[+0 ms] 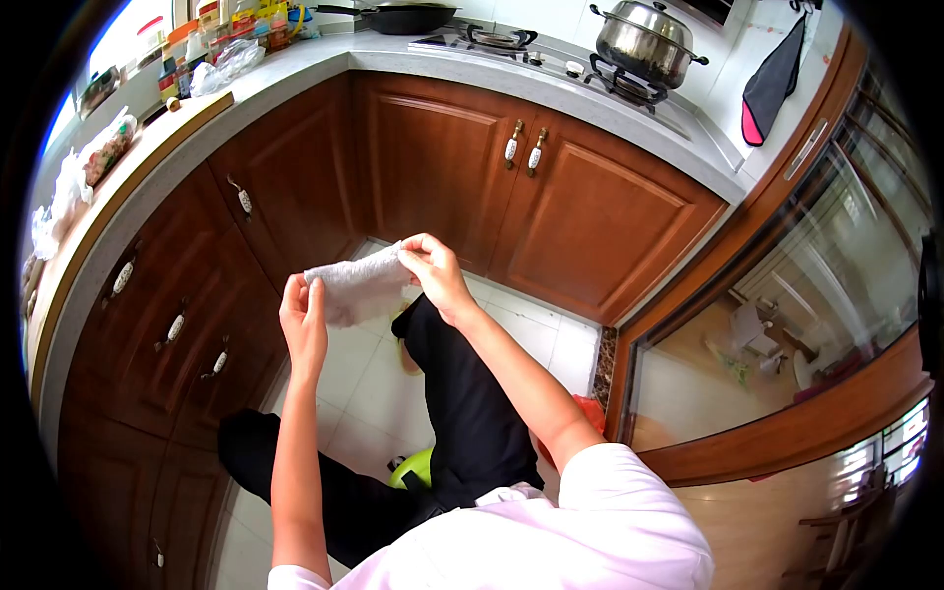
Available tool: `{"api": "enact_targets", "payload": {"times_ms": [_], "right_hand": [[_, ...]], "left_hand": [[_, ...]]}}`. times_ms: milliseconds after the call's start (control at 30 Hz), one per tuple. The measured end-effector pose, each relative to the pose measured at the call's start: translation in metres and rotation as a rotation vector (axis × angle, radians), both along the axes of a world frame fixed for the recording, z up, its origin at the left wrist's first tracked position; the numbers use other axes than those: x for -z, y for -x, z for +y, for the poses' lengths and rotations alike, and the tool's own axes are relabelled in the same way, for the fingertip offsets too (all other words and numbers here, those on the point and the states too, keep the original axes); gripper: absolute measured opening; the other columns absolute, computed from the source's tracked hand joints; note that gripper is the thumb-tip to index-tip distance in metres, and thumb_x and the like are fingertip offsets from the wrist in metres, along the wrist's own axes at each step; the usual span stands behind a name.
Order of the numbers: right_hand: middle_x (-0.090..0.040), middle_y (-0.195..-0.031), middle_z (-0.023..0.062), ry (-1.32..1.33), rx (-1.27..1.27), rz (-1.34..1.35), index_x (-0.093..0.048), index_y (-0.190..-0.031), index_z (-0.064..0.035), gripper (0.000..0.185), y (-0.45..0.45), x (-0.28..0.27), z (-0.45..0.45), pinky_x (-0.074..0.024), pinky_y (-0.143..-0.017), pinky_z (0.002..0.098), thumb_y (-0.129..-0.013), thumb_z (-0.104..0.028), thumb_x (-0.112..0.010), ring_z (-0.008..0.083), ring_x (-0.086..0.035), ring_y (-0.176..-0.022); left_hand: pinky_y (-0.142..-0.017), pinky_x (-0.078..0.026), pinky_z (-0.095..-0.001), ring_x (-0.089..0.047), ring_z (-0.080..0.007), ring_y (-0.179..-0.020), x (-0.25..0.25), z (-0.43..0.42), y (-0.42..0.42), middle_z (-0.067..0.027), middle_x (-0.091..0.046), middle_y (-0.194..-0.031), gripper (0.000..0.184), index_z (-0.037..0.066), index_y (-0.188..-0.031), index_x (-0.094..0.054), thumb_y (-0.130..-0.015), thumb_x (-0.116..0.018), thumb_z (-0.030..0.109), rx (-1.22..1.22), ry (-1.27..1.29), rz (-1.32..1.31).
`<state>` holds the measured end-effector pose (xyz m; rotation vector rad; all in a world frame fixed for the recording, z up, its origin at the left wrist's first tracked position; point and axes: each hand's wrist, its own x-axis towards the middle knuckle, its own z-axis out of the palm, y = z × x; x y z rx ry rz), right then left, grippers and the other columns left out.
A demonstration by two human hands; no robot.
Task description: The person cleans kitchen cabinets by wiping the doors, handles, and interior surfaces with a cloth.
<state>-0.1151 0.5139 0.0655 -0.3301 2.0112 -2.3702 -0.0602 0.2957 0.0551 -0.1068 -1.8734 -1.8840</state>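
Observation:
A light grey cloth (356, 285) is stretched between my two hands, in front of my knees and above the tiled floor. My left hand (303, 317) pinches its left end between thumb and fingers. At the upper right corner, my right hand (436, 275) grips the cloth the same way. The cloth hangs as a folded strip, its lower edge slightly loose. Behind it are brown wooden cabinet doors (433, 162), apart from both hands.
A steel pot (644, 44) stands on the gas stove (531, 61), with a black pan (403, 17) to its left. Jars and bags crowd the left counter. A wood-framed glass door (787, 265) is at my right. Something green (418, 467) lies beneath me.

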Motion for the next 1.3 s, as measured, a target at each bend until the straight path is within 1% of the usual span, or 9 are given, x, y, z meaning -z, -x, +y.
{"api": "enact_targets", "payload": {"times_ms": [200,333,567,633,733,867,1033,1100,1300], "right_hand": [[-0.072,-0.088,0.0093,-0.277,0.172,0.271,-0.058,-0.125,-0.0016,0.033,-0.016,-0.02,0.015,-0.051,-0.072,0.028,-0.093,-0.006,-0.065,0.011,-0.066,-0.075],[-0.072,-0.103,0.0075,-0.27,-0.001,0.269,-0.067,-0.124,0.0017,0.036,-0.009,-0.016,0.03,-0.0521,-0.083,0.0284,-0.091,-0.012,-0.073,0.0109,-0.066,-0.091],[-0.067,-0.097,0.0176,-0.806,0.114,0.629,-0.07,-0.116,0.002,0.044,-0.022,-0.023,0.054,-0.0519,-0.082,0.0384,-0.074,-0.005,-0.079,0.0316,-0.066,-0.092],[-0.065,-0.094,0.0164,-0.898,0.121,0.577,-0.076,-0.1,-0.0046,0.023,-0.021,-0.033,0.057,-0.0518,-0.081,0.0421,-0.077,-0.006,-0.076,0.034,-0.063,-0.092],[-0.06,-0.091,0.0102,-1.04,0.294,0.686,-0.078,-0.088,-0.0127,0.01,-0.015,-0.034,0.049,-0.0524,-0.082,0.0404,-0.079,-0.014,-0.075,0.0292,-0.055,-0.1],[-0.067,-0.086,0.0106,-1.122,0.428,0.504,-0.077,-0.1,-0.0148,0.017,-0.003,-0.026,0.012,-0.0538,-0.068,0.0435,-0.089,-0.024,-0.069,0.0305,-0.068,-0.073],[-0.074,-0.102,0.0091,-0.57,0.186,0.142,-0.072,-0.114,-0.0096,0.021,0.037,-0.006,-0.049,-0.0555,-0.068,0.0303,-0.099,-0.02,-0.061,0.0168,-0.072,-0.08],[-0.073,-0.097,0.0075,-0.191,0.178,0.122,-0.07,-0.117,-0.0076,0.022,0.057,0.016,-0.089,-0.0549,-0.07,0.0289,-0.101,-0.014,-0.057,0.0171,-0.071,-0.081],[-0.068,-0.12,0.0123,0.111,0.36,0.499,-0.059,-0.133,0.0012,0.032,0.119,-0.011,-0.204,-0.0486,-0.097,0.0314,-0.105,-0.005,-0.046,0.019,-0.064,-0.107]], "left_hand": [[-0.059,-0.04,-0.0252,-0.049,-0.0062,-0.066,-0.01,0.014,0.005,0.0017,-0.057,-0.071,0.016,0.003,-0.105,-0.059,-0.101,-0.062,0.017,-0.234,0.328,0.006],[-0.062,-0.041,-0.0221,-0.05,-0.0056,-0.068,-0.022,0.016,-0.001,0.0011,-0.06,-0.076,0.032,0.006,-0.127,-0.063,-0.097,-0.067,0.016,0.095,0.078,-0.131],[-0.07,-0.047,-0.0289,-0.054,-0.016,-0.075,-0.042,0.023,-0.007,-0.0053,-0.064,-0.086,0.035,0.001,-0.107,-0.073,-0.074,-0.084,0.005,0.135,0.63,-0.071],[-0.072,-0.049,-0.031,-0.056,-0.0197,-0.078,-0.049,0.02,-0.006,-0.0075,-0.063,-0.089,0.034,-0.001,-0.103,-0.072,-0.072,-0.084,0.005,0.141,0.769,-0.102],[-0.074,-0.049,-0.0333,-0.057,-0.0203,-0.083,-0.045,0.007,0.001,-0.0084,-0.061,-0.092,0.026,-0.002,-0.098,-0.069,-0.076,-0.082,0.007,0.135,0.81,-0.024],[-0.063,-0.043,-0.0298,-0.049,-0.0097,-0.072,-0.028,-0.014,0.017,-0.0022,-0.057,-0.086,0.018,0.0,-0.091,-0.055,-0.088,-0.069,0.01,0.289,0.535,-0.048],[-0.057,-0.034,-0.0242,-0.042,-0.0041,-0.068,-0.02,-0.049,0.032,0.0036,-0.046,-0.074,0.019,0.005,-0.086,-0.053,-0.089,-0.069,0.013,0.279,0.416,-0.243],[-0.061,-0.043,-0.0235,-0.049,-0.0045,-0.072,-0.001,-0.066,0.043,0.002,-0.052,-0.078,0.017,0.004,-0.089,-0.054,-0.092,-0.068,0.013,0.291,0.225,-0.258],[-0.082,-0.056,-0.0291,-0.067,-0.0131,-0.086,0.016,-0.108,0.07,-0.008,-0.069,-0.093,0.011,0.0,-0.098,-0.061,-0.096,-0.062,0.011,-0.005,-0.366,-0.168]]}}
